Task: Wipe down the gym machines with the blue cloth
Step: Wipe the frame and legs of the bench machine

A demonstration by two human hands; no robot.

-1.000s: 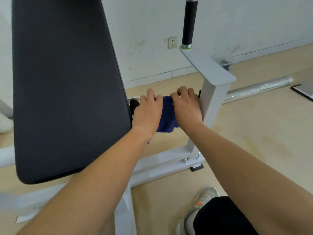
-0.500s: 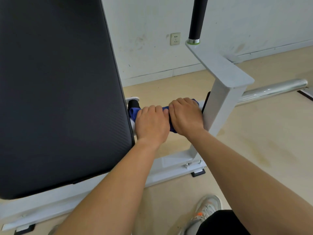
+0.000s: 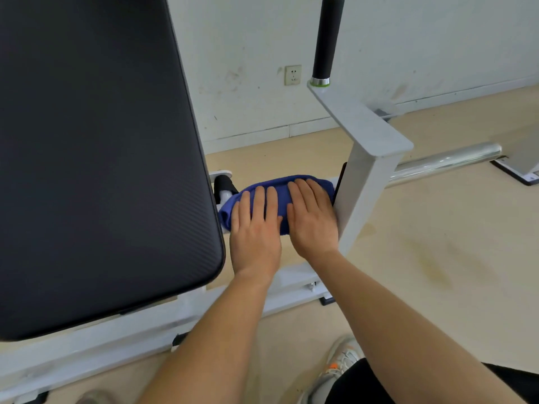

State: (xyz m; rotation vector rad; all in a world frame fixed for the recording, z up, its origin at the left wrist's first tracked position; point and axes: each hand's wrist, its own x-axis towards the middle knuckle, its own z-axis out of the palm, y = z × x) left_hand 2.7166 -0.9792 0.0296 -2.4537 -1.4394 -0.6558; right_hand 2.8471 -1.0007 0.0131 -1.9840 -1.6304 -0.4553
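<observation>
The blue cloth [image 3: 278, 189] is draped over a horizontal bar of the white gym machine, between the black back pad [image 3: 96, 147] and the white upright post [image 3: 364, 193]. My left hand [image 3: 255, 228] lies flat on the cloth's left part, fingers straight. My right hand [image 3: 313, 217] lies flat on its right part, beside the post. The two hands sit side by side and nearly touch. The bar under the cloth is mostly hidden; a black end cap [image 3: 224, 183] shows at its left.
A black foam handle [image 3: 326, 39] rises from the white angled arm [image 3: 358, 121]. A chrome bar [image 3: 446, 161] sticks out to the right. The white base frame [image 3: 294, 290] runs along the tan floor. My shoe [image 3: 341, 363] is at the bottom; a wall socket [image 3: 292, 74] is behind.
Both hands went from curled fists gripping the cloth round the bar to flat, straight fingers on top of it. More of the cloth now shows, rolled over to the far side.
</observation>
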